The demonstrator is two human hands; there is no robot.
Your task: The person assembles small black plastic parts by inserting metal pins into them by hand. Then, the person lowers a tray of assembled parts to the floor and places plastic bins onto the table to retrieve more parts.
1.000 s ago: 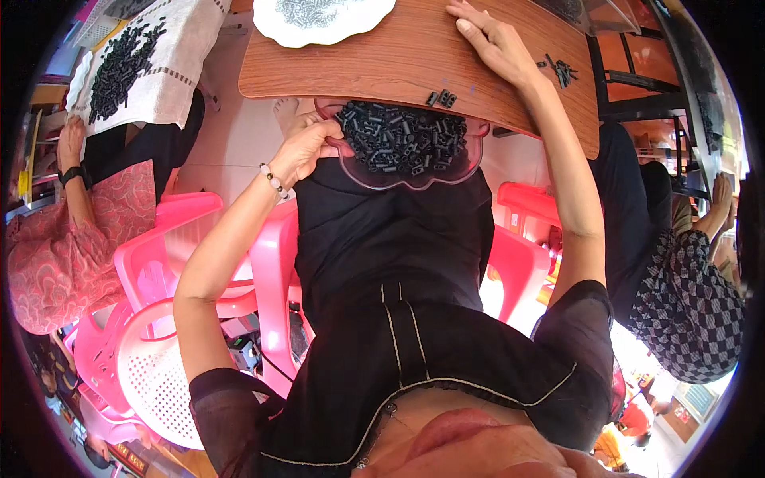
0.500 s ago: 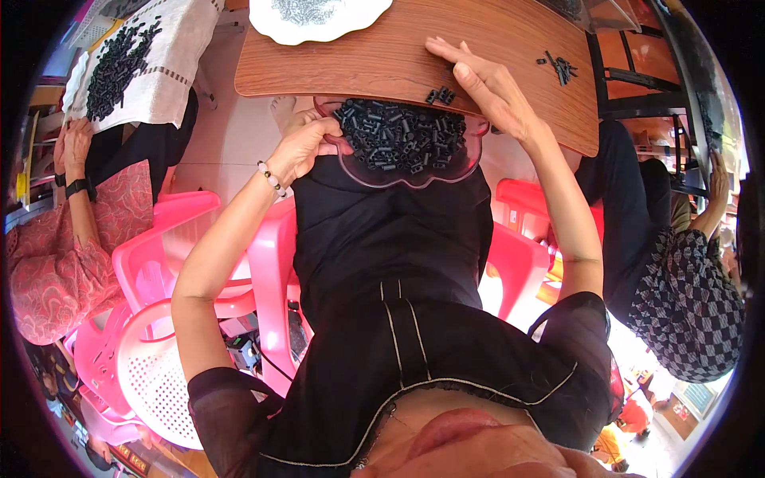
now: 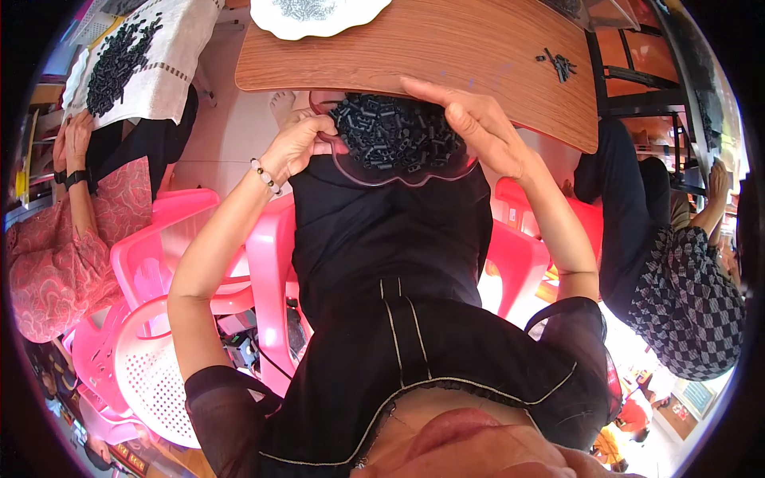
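Your left hand [image 3: 296,143] grips the left edge of a clear pinkish bowl [image 3: 398,182], thumb and fingers pinched together on its rim; a beaded bracelet [image 3: 267,177] circles that wrist. You have the bowl over your dark-clothed lap, at the near edge of the tabletop, with a heap of short black pieces [image 3: 390,135] inside it. Your right hand [image 3: 488,127] is unclenched, fingers stretched out toward the left, and lies across the bowl's right side where it meets the tabletop edge. Its palm side is hidden, so you cannot tell from this view whether anything is under it.

Around you, from the left: a co-worker in a reddish patterned top [image 3: 76,271] has both hands by the edge of a white cloth [image 3: 171,72], on which a pile of similar black pieces is spread. Next come pink chairs [image 3: 271,287], one beside you. Ahead, a white wavy-edged plate [image 3: 358,22] holding small grey bits stands on the brown wood-grain tabletop [image 3: 446,48]. Farther right on that surface lies a small loose cluster of dark pieces [image 3: 560,68]. At the far right sits another person in a checkered top [image 3: 693,311].
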